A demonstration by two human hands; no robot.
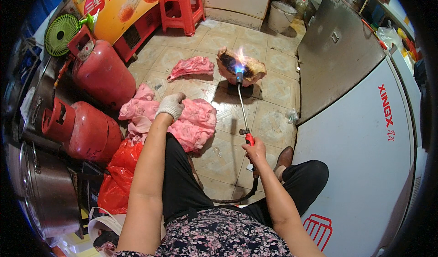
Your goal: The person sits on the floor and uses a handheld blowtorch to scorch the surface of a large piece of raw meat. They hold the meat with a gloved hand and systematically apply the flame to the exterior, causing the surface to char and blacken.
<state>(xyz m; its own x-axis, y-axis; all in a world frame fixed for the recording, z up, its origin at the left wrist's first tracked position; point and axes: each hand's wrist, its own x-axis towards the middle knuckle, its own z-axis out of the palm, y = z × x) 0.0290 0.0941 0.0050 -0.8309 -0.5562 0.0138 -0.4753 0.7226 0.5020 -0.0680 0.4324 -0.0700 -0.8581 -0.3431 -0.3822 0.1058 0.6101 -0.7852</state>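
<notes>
My right hand [256, 151] grips the red handle of a long-necked gas torch [243, 109]. Blue and orange flame [240, 63] from its nozzle plays on a piece of skin-on meat [227, 72], whose surface is charred black and brown. That piece rests on a small dark support [244, 91] on the floor. In a white knit glove, my left hand [171, 105] hangs over a pile of raw pink meat or skin pieces [195, 128]; its curled fingers are mostly hidden. Farther off, another raw pink piece [191, 67] lies on the tiles.
Two red gas cylinders [102, 72] [90, 130] stand at the left, near a green fan [61, 35]. Below them are a red plastic bag [119, 178] and a large steel pot [51, 192]. A white appliance [356, 154] borders the right. The torch hose [239, 199] crosses before me.
</notes>
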